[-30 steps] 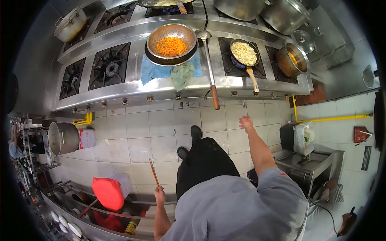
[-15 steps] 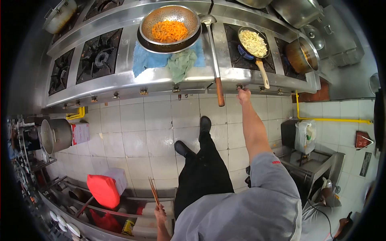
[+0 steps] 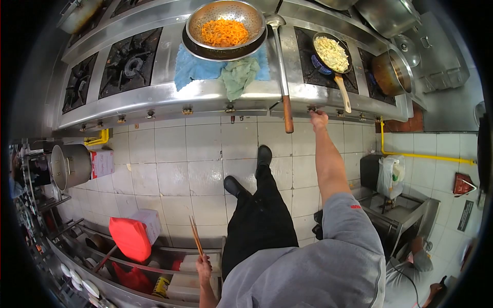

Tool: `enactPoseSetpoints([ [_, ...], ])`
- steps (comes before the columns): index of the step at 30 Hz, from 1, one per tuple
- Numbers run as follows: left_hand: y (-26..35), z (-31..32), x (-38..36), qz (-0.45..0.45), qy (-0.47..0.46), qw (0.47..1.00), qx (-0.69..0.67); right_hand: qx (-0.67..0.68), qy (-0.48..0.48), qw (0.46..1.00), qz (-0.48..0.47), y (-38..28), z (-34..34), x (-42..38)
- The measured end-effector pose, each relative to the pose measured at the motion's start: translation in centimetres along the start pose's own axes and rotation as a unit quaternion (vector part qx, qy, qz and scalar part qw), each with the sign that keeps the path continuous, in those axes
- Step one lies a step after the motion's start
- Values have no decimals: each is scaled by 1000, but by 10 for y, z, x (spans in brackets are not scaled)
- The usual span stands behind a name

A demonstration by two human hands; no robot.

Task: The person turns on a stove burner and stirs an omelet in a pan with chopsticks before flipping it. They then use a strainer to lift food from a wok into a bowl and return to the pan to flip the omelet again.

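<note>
My right hand (image 3: 319, 119) reaches to the stove front, its fingers closed round a burner knob (image 3: 311, 109). Above it a frying pan (image 3: 350, 65) sits over a burner with a blue flame (image 3: 319, 64); pale shredded food (image 3: 331, 54) fills it and its light handle (image 3: 343, 95) points at me. Low on the left, my left hand (image 3: 204, 265) grips a pair of long wooden chopsticks (image 3: 196, 236), tips pointing up and away from the hand. A long ladle (image 3: 281, 61) with a wooden grip lies across the stove edge, left of the pan.
A perforated bowl (image 3: 194, 31) of shredded orange food (image 3: 224, 33) rests in a dark pan over blue (image 3: 186, 69) and green cloths (image 3: 240, 77). A pot (image 3: 382, 74) stands right of the frying pan. Behind me are a metal shelf (image 3: 174, 255) and a red item (image 3: 129, 238). Another person's arm (image 3: 422, 254) shows lower right.
The view has shifted slightly, so the stove sits a little higher and further right. My right hand stays at the knob, and my left still holds the chopsticks.
</note>
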State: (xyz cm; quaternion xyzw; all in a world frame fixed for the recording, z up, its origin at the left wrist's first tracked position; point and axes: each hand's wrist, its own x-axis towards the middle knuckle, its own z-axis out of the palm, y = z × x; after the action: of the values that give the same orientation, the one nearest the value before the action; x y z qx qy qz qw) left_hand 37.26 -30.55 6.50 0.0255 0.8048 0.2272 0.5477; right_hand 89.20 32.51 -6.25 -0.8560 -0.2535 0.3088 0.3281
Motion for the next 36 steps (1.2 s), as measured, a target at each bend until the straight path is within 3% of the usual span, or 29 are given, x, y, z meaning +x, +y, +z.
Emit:
enactPoseSetpoints([
  [10, -13, -10, -5, 11, -1, 1000, 13, -5, 47, 999, 1, -23, -5, -29],
  [25, -22, -7, 0, 16, 8, 1000, 6, -24, 40, 999, -9, -13, -4, -18],
  [28, -25, -7, 1, 16, 16, 1000, 6, -48, 31, 997, -60, -9, -10, -27],
  [31, -16, -4, 2, 18, 16, 1000, 16, 85, -25, 994, -58, 56, 3, 5],
  [33, -7, -2, 1, 20, 8, 999, 28, 227, -109, 966, 61, 31, -33, -48],
  [36, 9, 3, 8, -6, 24, 1000, 10, 410, -127, 891, 147, 32, -90, -45],
])
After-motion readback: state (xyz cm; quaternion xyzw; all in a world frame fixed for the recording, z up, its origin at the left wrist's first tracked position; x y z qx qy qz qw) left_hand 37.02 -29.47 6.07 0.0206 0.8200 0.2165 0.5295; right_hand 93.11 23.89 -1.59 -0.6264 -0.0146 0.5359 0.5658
